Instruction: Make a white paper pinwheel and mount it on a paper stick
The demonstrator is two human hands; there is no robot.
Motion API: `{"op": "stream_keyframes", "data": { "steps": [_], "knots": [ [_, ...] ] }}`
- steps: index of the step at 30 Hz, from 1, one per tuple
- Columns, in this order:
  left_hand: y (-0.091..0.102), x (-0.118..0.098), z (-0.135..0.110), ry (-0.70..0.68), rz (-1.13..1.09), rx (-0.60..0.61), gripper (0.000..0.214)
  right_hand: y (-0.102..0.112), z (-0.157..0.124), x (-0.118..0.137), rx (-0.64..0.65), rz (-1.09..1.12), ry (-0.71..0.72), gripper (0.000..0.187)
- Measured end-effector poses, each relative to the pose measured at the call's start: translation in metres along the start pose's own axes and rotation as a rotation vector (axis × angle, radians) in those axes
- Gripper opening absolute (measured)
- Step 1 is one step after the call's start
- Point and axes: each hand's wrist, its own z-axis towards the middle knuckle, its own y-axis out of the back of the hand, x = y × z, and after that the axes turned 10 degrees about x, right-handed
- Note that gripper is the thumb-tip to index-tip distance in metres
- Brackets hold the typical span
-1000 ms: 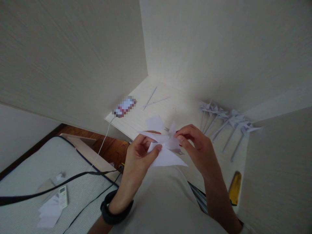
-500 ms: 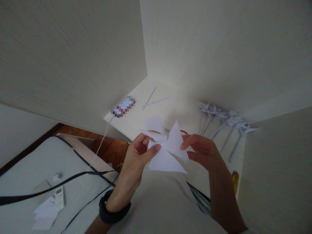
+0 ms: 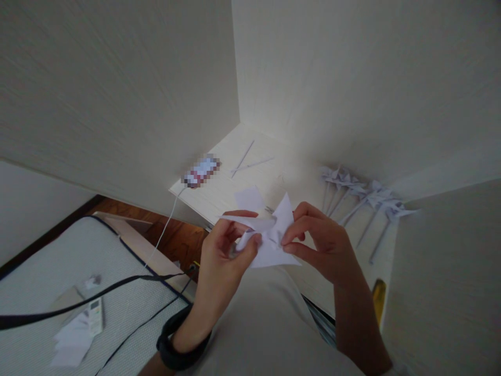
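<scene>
Both my hands hold a white paper pinwheel head [image 3: 270, 235] above my lap, in front of the desk edge. My left hand [image 3: 225, 256] pinches its left side between thumb and fingers. My right hand [image 3: 323, 243] pinches a folded flap near the middle with thumb and forefinger. A dark band sits on my left wrist [image 3: 178, 347].
On the white desk [image 3: 230, 185] lie a phone [image 3: 200, 171] on a charging cable, two thin paper sticks [image 3: 246, 159], a loose paper piece [image 3: 250, 198] and several finished paper pinwheels [image 3: 360, 196]. A yellow object [image 3: 378, 303] lies at the desk's near right. A mattress [image 3: 58, 277] with a remote control [image 3: 95, 313], papers and black cables is at the left.
My right hand's fingers have moved in from the pinwheel's right flap to its middle, folding the flap inward. My left hand keeps its grip.
</scene>
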Motion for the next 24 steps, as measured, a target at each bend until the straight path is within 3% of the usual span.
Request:
{"op": "stream_keyframes", "data": {
  "steps": [9,24],
  "knots": [
    [0.0,0.003,-0.003,-0.016,0.027,-0.01,0.022,-0.014,0.01,0.012,-0.068,-0.179,-0.049,0.013],
    [-0.002,-0.003,-0.003,-0.019,0.007,-0.046,0.024,-0.026,0.01,0.009,-0.212,-0.066,-0.127,0.013]
  ]
}}
